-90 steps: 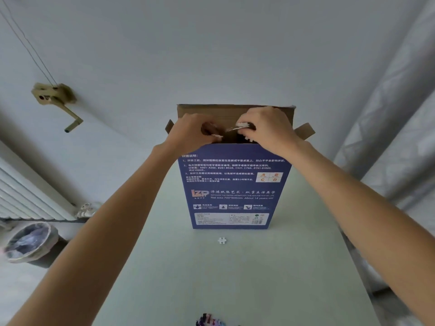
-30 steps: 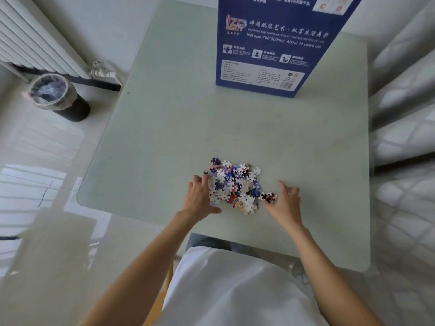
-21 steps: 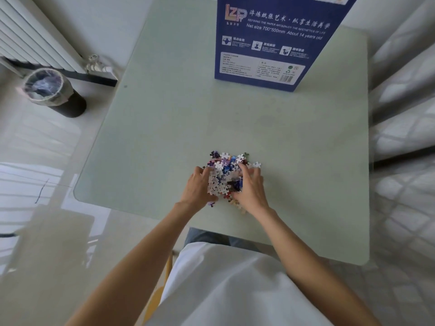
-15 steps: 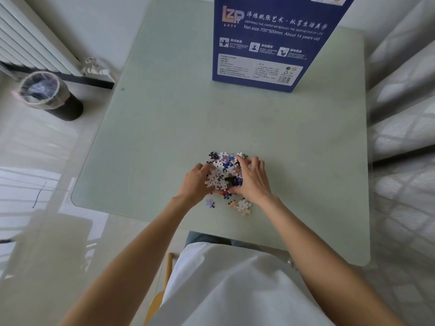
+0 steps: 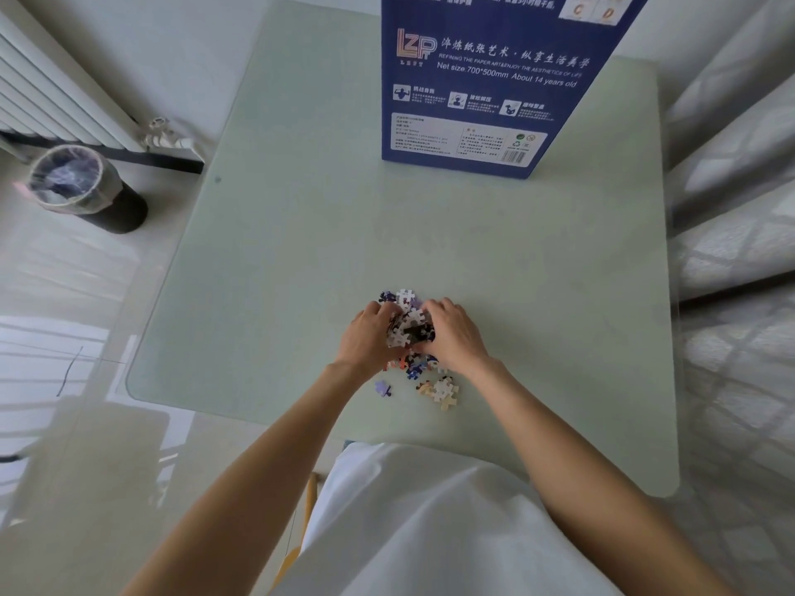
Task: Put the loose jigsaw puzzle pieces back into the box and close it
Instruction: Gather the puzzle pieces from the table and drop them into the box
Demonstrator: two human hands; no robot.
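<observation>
A heap of small colourful jigsaw pieces sits on the pale green glass table near its front edge. My left hand and my right hand cup the heap from both sides, fingers curled round a bunch of pieces. A few loose pieces lie just behind my wrists, and one purple piece lies apart. The tall blue puzzle box stands upright at the table's far side; its top is out of view.
A black waste bin with a plastic liner stands on the floor at the left, below a white radiator. Grey-white curtains hang along the table's right side. My white shirt fills the bottom.
Three seconds ago both hands were at the box's open top. Since then they came down to the heap, closed in from both sides and gathered pieces; a few pieces stayed behind near my wrists.
</observation>
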